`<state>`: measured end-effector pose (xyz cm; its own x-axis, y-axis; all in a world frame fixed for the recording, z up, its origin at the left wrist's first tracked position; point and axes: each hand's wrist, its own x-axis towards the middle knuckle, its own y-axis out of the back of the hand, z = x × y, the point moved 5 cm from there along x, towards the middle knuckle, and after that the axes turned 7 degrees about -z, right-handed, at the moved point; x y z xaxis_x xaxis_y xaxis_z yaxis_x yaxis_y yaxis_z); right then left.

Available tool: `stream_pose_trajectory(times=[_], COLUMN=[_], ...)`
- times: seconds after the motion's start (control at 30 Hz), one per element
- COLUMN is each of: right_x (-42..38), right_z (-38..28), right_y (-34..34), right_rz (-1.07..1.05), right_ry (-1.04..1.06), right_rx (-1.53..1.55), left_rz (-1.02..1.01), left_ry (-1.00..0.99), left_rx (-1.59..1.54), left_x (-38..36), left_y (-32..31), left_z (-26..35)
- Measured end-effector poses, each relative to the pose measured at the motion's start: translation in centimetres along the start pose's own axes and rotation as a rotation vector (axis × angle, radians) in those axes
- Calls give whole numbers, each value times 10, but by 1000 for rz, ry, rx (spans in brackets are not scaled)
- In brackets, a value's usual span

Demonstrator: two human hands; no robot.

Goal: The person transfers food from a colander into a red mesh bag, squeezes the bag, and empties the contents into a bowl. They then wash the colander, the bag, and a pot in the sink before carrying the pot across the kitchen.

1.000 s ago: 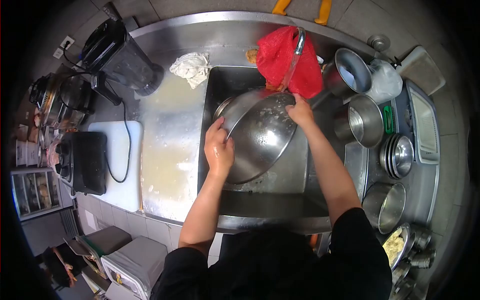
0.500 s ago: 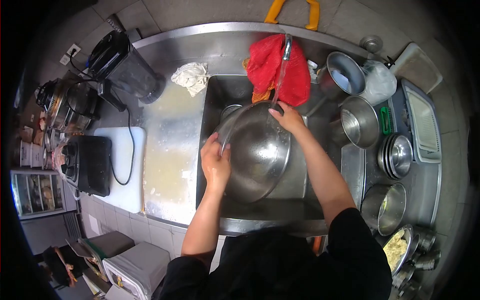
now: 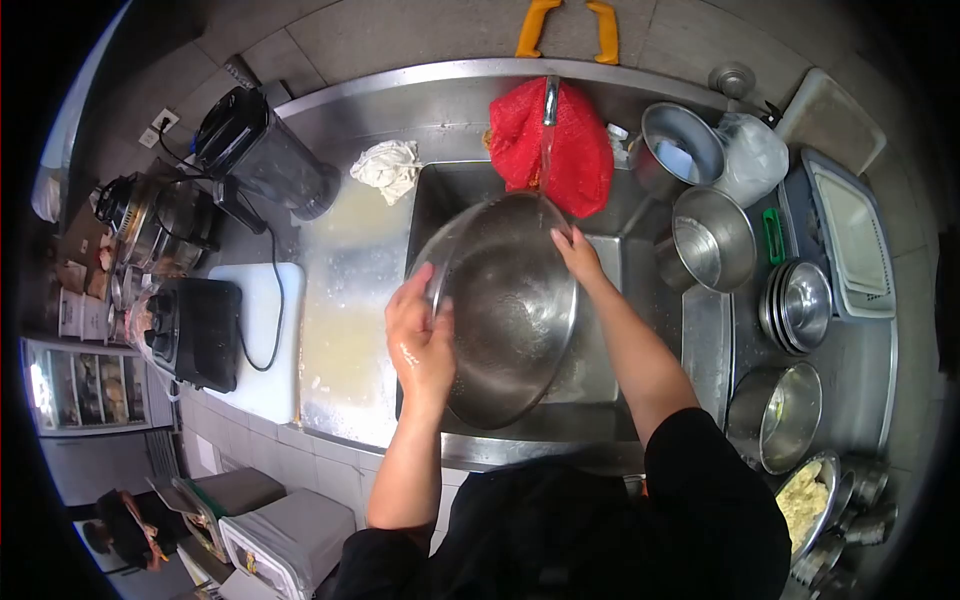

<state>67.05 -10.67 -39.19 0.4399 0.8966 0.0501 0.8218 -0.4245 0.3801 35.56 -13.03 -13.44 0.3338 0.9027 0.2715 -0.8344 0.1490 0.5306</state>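
Note:
A large metal bowl (image 3: pixel 505 310) is held tilted over the sink (image 3: pixel 600 375), its wet inside facing up toward me. My left hand (image 3: pixel 420 340) grips the bowl's left rim, thumb on the inner side. On the upper right rim, my right hand (image 3: pixel 580 258) is closed with the thumb and fingers at the edge. Water runs down from the faucet (image 3: pixel 551 100) onto the far rim. Behind the stream, a red mesh cloth (image 3: pixel 580 150) hangs over the sink's back edge.
Left of the sink are a white rag (image 3: pixel 387 170), a blender jug (image 3: pixel 285 165), its black base (image 3: pixel 200 333) and a white cutting board (image 3: pixel 272 380). To the right stand metal pots (image 3: pixel 712 240), stacked bowls (image 3: pixel 803 305), a green-handled item (image 3: pixel 773 236) and a grey basket (image 3: pixel 850 235).
The bowl has come slightly nearer to me and tilted more steeply, both hands still on its rim. The camera view has shifted a little.

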Motion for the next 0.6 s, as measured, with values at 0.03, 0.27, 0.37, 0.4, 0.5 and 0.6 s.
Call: stream_pose_trajectory(times=[0.03, 0.27, 0.37, 0.4, 0.5, 0.6], right_x=[-13, 39, 75, 80, 87, 87], right_z=[15, -32, -91, -113, -181, -217], right_y=[-1, -12, -5, -1, 1, -12], right_rz=[-26, -158, -261, -258, -415, -562], right_ry=[-97, -58, 4, 8, 124, 369], right_rx=[25, 329, 269, 270, 229, -57], left_rz=[0, 130, 114, 72, -108, -489], left_ry=[-4, -81, -26, 25, 126, 130], left_rx=[6, 25, -8, 21, 12, 348], left_x=[-2, -34, -33, -19, 51, 124], left_y=[3, 21, 39, 47, 54, 13], left_z=[2, 24, 24, 33, 37, 15])
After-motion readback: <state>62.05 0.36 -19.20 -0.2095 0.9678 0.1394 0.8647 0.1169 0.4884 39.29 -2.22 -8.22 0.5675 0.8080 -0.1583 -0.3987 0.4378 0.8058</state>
